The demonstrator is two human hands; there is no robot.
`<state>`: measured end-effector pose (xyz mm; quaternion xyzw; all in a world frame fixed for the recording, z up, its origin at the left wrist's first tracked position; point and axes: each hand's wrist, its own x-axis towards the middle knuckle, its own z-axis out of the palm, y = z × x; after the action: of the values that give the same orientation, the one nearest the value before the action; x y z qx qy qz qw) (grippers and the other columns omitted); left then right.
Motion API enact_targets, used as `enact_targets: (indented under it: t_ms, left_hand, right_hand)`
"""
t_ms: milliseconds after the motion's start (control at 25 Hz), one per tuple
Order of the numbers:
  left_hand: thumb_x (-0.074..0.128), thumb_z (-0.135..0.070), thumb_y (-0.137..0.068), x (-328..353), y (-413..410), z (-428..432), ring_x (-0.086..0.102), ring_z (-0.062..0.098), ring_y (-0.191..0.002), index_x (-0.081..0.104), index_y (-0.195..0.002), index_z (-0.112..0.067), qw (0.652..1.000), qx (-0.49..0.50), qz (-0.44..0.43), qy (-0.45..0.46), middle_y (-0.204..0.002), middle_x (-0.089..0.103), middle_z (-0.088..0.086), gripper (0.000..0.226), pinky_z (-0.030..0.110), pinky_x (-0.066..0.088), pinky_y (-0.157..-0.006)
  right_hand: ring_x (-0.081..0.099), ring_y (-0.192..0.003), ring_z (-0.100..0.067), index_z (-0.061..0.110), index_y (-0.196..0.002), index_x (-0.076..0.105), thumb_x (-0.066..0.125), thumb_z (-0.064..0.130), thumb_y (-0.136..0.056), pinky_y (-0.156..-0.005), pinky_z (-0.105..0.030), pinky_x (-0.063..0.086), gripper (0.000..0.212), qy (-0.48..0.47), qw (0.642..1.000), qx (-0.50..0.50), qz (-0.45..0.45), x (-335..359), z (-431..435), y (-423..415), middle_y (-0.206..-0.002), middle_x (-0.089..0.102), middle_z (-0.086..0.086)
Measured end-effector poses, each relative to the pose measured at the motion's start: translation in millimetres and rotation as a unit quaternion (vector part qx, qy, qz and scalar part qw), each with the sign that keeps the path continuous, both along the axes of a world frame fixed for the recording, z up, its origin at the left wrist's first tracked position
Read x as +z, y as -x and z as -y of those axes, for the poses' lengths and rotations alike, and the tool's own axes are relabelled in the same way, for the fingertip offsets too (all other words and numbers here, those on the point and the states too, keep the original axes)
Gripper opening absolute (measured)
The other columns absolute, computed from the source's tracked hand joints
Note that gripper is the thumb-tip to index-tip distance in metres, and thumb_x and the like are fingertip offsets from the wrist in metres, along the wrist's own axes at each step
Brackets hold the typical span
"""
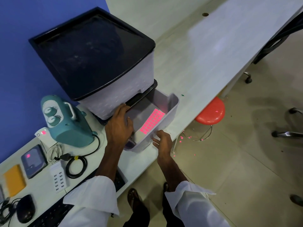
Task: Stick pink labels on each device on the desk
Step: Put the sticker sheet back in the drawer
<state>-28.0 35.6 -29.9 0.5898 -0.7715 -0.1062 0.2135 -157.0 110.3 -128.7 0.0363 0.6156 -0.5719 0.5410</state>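
A sheet of pink labels (152, 121) lies inside the open grey drawer (173, 102) of a plastic drawer unit (98, 51) on the desk. My left hand (118, 124) reaches over the drawer's left wall, fingers curled down at the sheet's white end; a grip cannot be seen. My right hand (161, 140) touches the outside of the drawer front with spread fingers. Left of the unit are a teal device (65, 125), a small white device (43, 132) with a pink label, and a dark box device (33, 158) with a pink label.
Further left on the white desk (205, 51) lie a white multi-port charger (59, 177), a yellow pad (14, 179), a black mouse (25, 208), a keyboard (54, 213) and coiled cables (77, 166). A red stool (210, 112) stands under the desk edge, with pink scraps on the floor.
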Motion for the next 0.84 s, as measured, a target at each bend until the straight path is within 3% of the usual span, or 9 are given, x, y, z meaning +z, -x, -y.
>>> enact_targets:
  t_ms: [80,200,520,680,840]
  left_hand:
    - [0.058,-0.015,-0.090,-2,-4,-1,0.061,0.026,-0.119,0.056,-0.133,-0.016,0.999,0.013,0.022,-0.033,-0.141,0.057,0.001,0.043,0.037,0.051,-0.085]
    - [0.057,-0.021,-0.093,-1,-6,-2,0.061,0.027,-0.121,0.054,-0.136,-0.017,0.998,0.016,0.031,-0.047,-0.142,0.057,0.001,0.043,0.038,0.051,-0.090]
    - [0.052,-0.010,-0.090,6,-7,4,0.070,0.025,-0.086,0.055,-0.135,-0.016,0.998,0.038,0.023,-0.045,-0.107,0.072,0.008,0.046,0.027,0.044,-0.067]
    - [0.054,-0.010,-0.090,4,-6,3,0.070,0.027,-0.101,0.052,-0.138,-0.015,0.997,0.039,0.032,-0.060,-0.122,0.069,0.007,0.048,0.040,0.057,-0.082]
    - [0.059,-0.014,-0.091,5,-6,4,0.064,0.028,-0.117,0.048,-0.141,-0.016,0.996,0.031,0.051,-0.073,-0.133,0.063,0.006,0.051,0.047,0.056,-0.093]
  right_hand:
    - [0.069,-0.097,-0.028,0.008,-0.096,0.070,0.061,0.032,-0.078,-0.084,-0.037,0.056,0.032,-0.006,1.000,-0.007,-0.021,0,4,-8,-0.106,0.072,-0.010]
    - [0.069,-0.097,-0.029,0.005,-0.101,0.071,0.062,0.029,-0.085,-0.086,-0.039,0.057,0.030,-0.011,0.999,-0.007,-0.049,-2,8,-16,-0.104,0.072,-0.008]
    - [0.064,-0.102,-0.027,0.013,-0.111,0.066,0.063,0.022,-0.088,-0.087,-0.039,0.055,0.024,0.008,1.000,0.023,-0.009,13,32,-33,-0.103,0.065,0.002]
    - [0.059,-0.115,-0.029,0.015,-0.134,0.054,0.063,0.028,-0.090,-0.094,-0.038,0.052,0.046,0.026,0.996,0.086,0.014,18,54,-44,-0.128,0.058,-0.003]
    - [0.060,-0.114,-0.029,0.019,-0.137,0.052,0.063,0.029,-0.089,-0.094,-0.040,0.053,0.050,0.023,0.991,0.124,0.049,21,77,-50,-0.132,0.057,-0.005]
